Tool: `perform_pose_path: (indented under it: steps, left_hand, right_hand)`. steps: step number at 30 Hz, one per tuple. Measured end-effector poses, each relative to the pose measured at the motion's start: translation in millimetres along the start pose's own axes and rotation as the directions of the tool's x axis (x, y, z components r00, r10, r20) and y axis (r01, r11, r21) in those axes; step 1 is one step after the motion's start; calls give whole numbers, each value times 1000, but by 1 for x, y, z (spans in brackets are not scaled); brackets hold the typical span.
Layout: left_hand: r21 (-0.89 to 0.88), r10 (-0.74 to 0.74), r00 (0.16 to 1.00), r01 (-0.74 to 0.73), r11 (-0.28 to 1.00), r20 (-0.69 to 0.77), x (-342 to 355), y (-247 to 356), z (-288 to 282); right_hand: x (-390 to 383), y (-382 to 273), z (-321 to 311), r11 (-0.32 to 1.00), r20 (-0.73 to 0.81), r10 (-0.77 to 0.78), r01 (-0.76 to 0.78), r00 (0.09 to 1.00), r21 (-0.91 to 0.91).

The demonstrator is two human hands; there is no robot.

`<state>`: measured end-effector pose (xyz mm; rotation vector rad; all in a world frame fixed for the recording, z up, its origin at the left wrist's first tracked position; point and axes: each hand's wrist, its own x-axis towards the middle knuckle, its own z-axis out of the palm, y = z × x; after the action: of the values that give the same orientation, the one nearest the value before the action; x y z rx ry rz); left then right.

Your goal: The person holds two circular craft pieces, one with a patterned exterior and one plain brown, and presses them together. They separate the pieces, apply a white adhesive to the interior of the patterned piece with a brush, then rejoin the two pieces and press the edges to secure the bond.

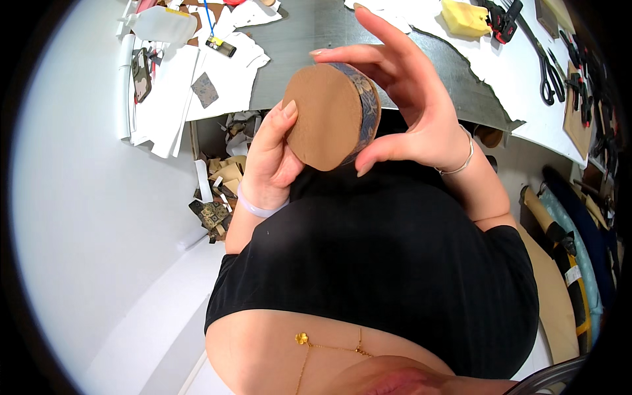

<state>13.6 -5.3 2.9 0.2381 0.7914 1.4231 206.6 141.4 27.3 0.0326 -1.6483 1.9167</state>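
Observation:
A rounded brown piece (pixel 324 118) with a flat, plain face and a blue floral-patterned band around its side is held up in front of my chest, above the table's near edge. Closed on its left edge is my left hand (pixel 275 141), the thumb lying on the brown face. My right hand (pixel 411 99) is around its right side with fingers spread and curved. The right index finger is near the top rim and the thumb near the lower rim; whether they touch it I cannot tell. The piece's far side is hidden.
A grey metal work surface (pixel 296 36) lies ahead, with white sheets at left. On these are a small patterned scrap (pixel 205 90) and a clear plastic bottle (pixel 164 25). At right are a yellow sponge-like block (pixel 465 18) and black-handled scissors (pixel 548 79). Offcuts (pixel 227 174) fill a space below.

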Motion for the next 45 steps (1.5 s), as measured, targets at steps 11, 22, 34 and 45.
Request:
perform_pose_path:
  steps: [11, 22, 34, 45]
  left_hand:
    - [39, 175, 980, -172, 984, -93, 3, 1, 8]
    - [372, 601, 798, -568, 734, 31, -8, 6, -1]
    - [367, 237, 955, -160, 917, -177, 37, 12, 12]
    - [560, 511, 847, -497, 663, 146, 17, 14, 4]
  right_hand:
    - [2, -17, 23, 889, -287, 314, -174, 905, 423]
    - [-7, -15, 18, 976, -386, 194, -218, 902, -18]
    - [-12, 13, -11, 913, -508, 404, -372, 760, 169]
    - [-24, -10, 3, 982, -428, 112, -166, 897, -92]
